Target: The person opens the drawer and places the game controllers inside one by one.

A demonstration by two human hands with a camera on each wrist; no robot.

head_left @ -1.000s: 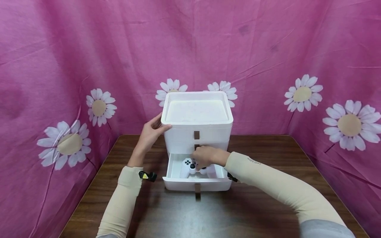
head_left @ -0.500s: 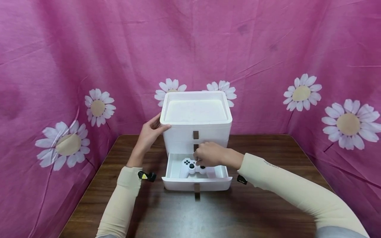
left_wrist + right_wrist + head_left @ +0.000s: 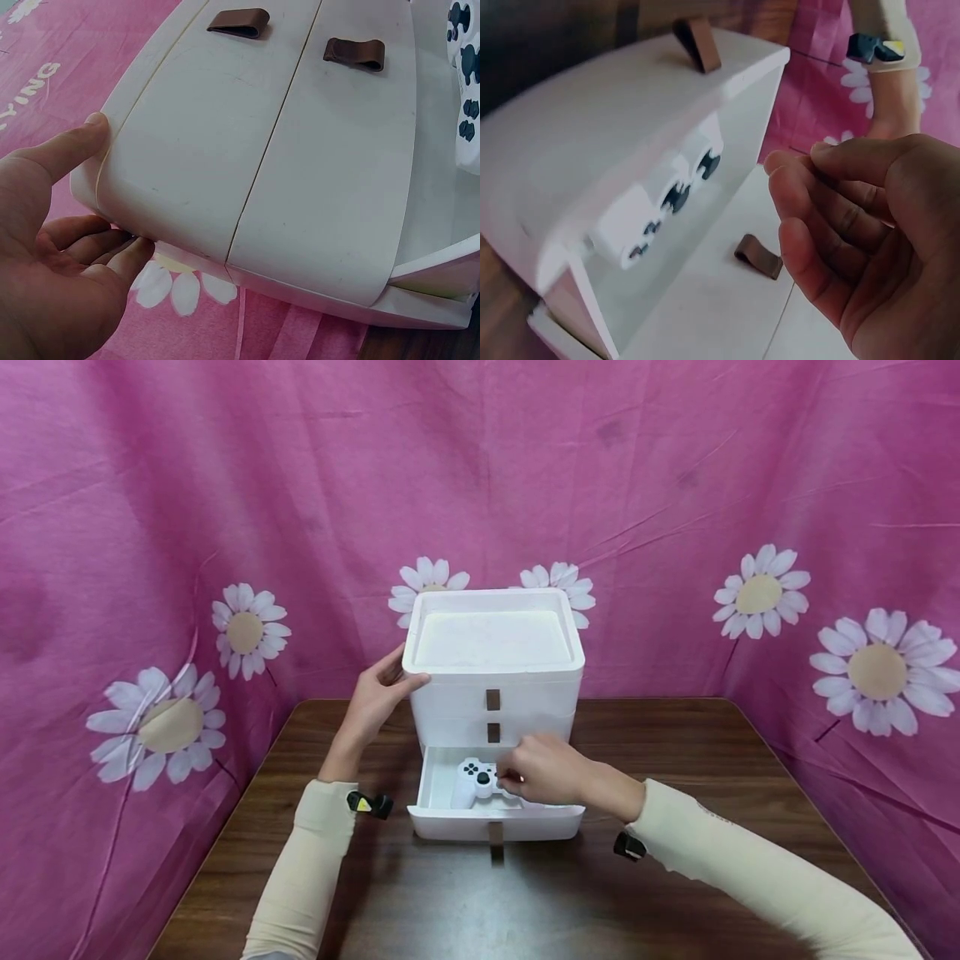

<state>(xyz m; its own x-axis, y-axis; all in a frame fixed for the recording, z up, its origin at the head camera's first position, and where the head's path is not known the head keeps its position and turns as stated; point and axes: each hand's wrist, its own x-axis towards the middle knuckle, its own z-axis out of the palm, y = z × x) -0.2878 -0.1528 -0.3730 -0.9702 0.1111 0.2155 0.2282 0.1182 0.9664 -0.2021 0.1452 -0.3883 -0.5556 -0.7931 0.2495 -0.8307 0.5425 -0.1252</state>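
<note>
A white chest of drawers [image 3: 450,706] has its bottom drawer [image 3: 450,825] pulled out. Inside that drawer lies a white game controller [image 3: 467,783] with black sticks and buttons. My left hand [image 3: 378,697] grips the chest's upper left corner. In the left wrist view the thumb [image 3: 79,142] sits on the front near the top edge, with the fingers bent against the side. My right hand [image 3: 551,768] hovers over the right part of the drawer, covering part of the controller in the head view. The right wrist view shows its fingers [image 3: 795,202] loosely curled, holding nothing.
Brown tab handles hang on the top drawer [image 3: 492,699], the middle drawer [image 3: 493,732] and the pulled-out one. The chest has a rimmed top [image 3: 491,642]. It stands on a dark wooden table [image 3: 660,735] before a pink curtain [image 3: 480,477] with daisies.
My right hand has moved right and slightly down, away from the middle drawer's handle, uncovering that tab. The left hand, the drawer and the controller stay as they were.
</note>
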